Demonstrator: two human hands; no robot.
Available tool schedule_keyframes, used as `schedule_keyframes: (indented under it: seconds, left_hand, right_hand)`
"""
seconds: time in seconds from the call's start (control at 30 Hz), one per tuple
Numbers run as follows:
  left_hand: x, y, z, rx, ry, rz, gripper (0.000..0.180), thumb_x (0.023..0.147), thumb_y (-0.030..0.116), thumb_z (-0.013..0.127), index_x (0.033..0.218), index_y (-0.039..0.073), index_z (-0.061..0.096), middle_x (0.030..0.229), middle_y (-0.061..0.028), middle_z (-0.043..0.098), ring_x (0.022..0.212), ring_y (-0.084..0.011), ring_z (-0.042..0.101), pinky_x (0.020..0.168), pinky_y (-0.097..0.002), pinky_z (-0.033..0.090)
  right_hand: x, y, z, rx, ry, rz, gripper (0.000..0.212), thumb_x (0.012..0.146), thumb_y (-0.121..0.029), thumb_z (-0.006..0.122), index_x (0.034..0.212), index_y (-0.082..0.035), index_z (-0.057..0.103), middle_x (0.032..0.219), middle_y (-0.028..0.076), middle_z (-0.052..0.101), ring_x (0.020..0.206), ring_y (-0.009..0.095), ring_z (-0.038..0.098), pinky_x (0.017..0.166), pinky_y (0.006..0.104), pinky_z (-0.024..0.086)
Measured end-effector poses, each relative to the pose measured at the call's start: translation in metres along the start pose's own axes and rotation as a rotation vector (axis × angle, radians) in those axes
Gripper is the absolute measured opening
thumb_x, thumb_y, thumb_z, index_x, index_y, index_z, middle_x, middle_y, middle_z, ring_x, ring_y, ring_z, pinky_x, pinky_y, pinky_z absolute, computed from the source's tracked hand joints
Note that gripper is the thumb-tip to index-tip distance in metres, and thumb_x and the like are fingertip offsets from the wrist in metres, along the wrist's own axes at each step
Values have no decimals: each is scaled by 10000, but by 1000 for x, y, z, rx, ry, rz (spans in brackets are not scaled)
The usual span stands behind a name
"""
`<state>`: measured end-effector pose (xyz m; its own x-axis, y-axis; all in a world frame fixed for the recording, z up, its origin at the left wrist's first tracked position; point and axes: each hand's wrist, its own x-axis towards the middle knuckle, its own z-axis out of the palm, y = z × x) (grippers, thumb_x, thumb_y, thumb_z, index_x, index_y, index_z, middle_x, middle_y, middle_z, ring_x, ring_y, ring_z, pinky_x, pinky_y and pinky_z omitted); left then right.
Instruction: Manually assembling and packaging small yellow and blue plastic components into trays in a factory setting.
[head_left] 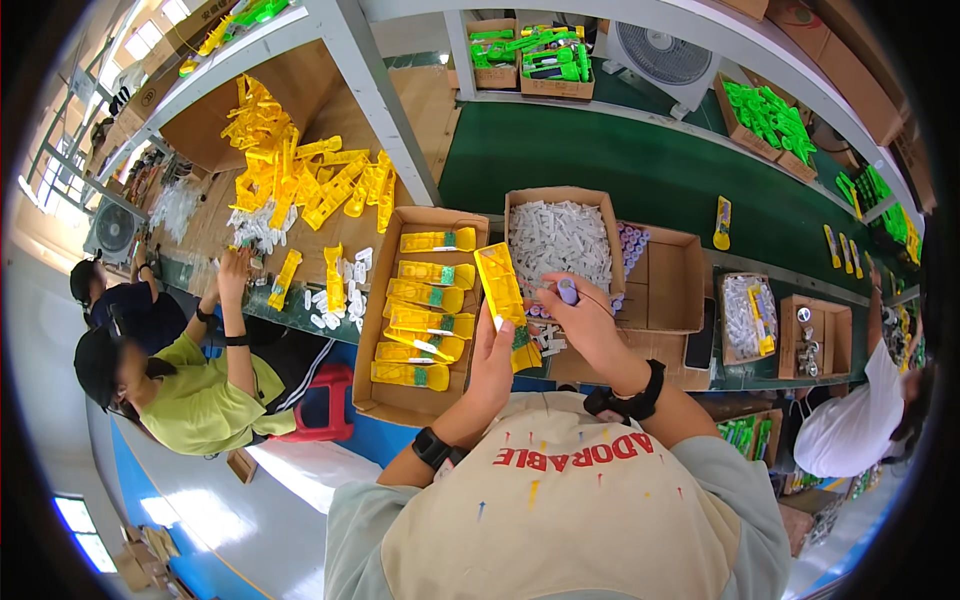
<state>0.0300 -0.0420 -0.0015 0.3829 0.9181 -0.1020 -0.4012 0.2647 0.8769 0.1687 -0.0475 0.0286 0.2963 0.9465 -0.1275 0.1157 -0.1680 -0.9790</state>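
A long yellow plastic shell (497, 275) is gripped in my left hand (489, 370), tilted with its open inside facing up. A green piece shows at its lower end, partly behind my fingers. Beside it, my right hand (590, 330) pinches a small purple cylindrical battery (567, 291), apart from the shell. To the left stands a carton (404, 408) with several yellow shells laid in rows, each with a green piece in it. Just beyond my hands is a carton of small white plastic parts (562, 240). More purple-wrapped batteries (633, 243) stand to its right.
A heap of yellow shells (290, 175) lies at the far left, near loose white pieces (340, 295). Beyond runs a green conveyor belt (600, 140) with yellow pieces on it. A metal frame post (385, 100) rises at left. Co-workers sit at both sides.
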Motion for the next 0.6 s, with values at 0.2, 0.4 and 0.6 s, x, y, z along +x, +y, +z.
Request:
schedule_keyframes:
  seconds: [0.2,0.4,0.6]
  left_hand:
    - [1,-4,-2,27,-24,5,356,916,143,304,1263,71,278,1118,-104,472,838,-150,513,707,-297,473]
    - [1,-1,-1,1,-31,-7,362,918,152,307,1270,72,275,1123,-100,465,838,-148,512,717,-295,469]
    - [-1,-5,-2,20,14,-47,441,924,175,328,1327,62,192,1168,-61,418,904,-115,481,809,-250,396]
  right_hand:
    - [3,-2,1,-30,-21,-1,184,792,-134,589,885,24,585,721,52,591,642,88,509,595,235,430]
    - [6,-6,-3,-177,-101,-50,177,797,-134,564,863,27,596,725,51,604,630,78,513,582,215,429]
    - [4,-2,5,48,-175,53,180,809,-157,556,855,14,586,699,32,572,605,79,500,559,212,418]
